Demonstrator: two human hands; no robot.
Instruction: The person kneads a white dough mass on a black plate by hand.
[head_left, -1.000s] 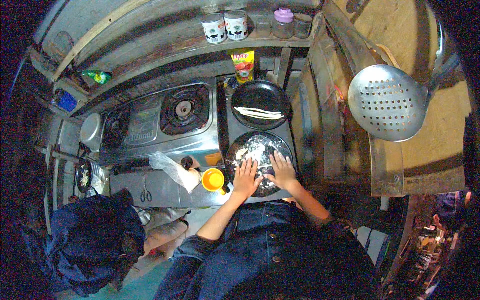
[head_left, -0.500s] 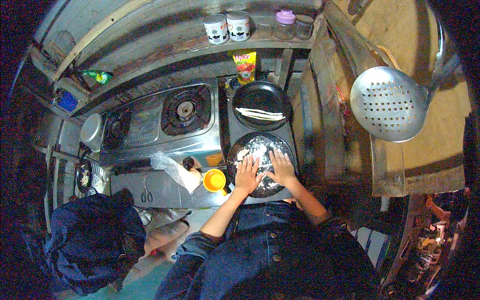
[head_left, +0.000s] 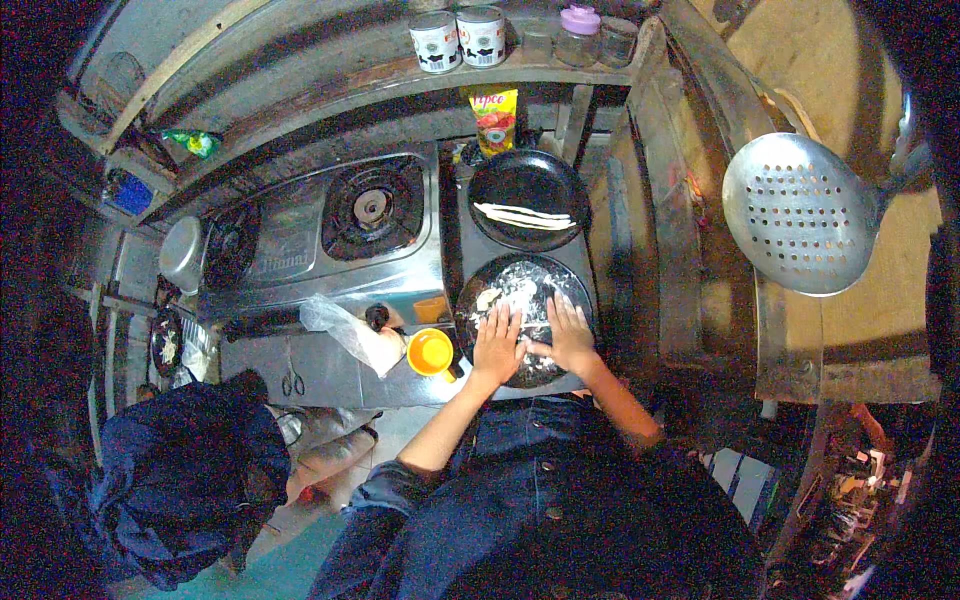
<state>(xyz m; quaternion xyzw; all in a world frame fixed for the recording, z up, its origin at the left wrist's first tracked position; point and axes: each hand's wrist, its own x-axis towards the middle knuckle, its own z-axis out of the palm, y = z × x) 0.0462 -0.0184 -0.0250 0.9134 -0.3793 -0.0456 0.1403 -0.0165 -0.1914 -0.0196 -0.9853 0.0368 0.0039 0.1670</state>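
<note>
My left hand (head_left: 497, 346) and my right hand (head_left: 571, 343) lie flat, fingers stretched out, on a round black plate (head_left: 546, 379) dusted with white flour. A thin pale strip of dough (head_left: 537, 324) shows in the gap between them; whatever lies beneath the palms is hidden. Near my left fingertips sits a small lump of dough (head_left: 487, 299). Just beyond, a second black round plate or pan (head_left: 526, 172) bears a few long white dough strips (head_left: 524, 216) side by side. An orange cup (head_left: 430, 352) stands left of my left hand.
A two-burner gas stove (head_left: 300, 235) fills the left back. Before it lie a clear plastic bag (head_left: 350, 335) and scissors (head_left: 291, 376). A perforated skimmer (head_left: 802, 212) hangs at right. A yellow packet (head_left: 494, 122) and shelf cans (head_left: 434, 42) stand behind. Dark cloth (head_left: 185, 480) bulks at lower left.
Both hands stay flat on the floured plate. My right hand has slid slightly right and toward me. The view has shifted a little; the dough strips lie as before.
</note>
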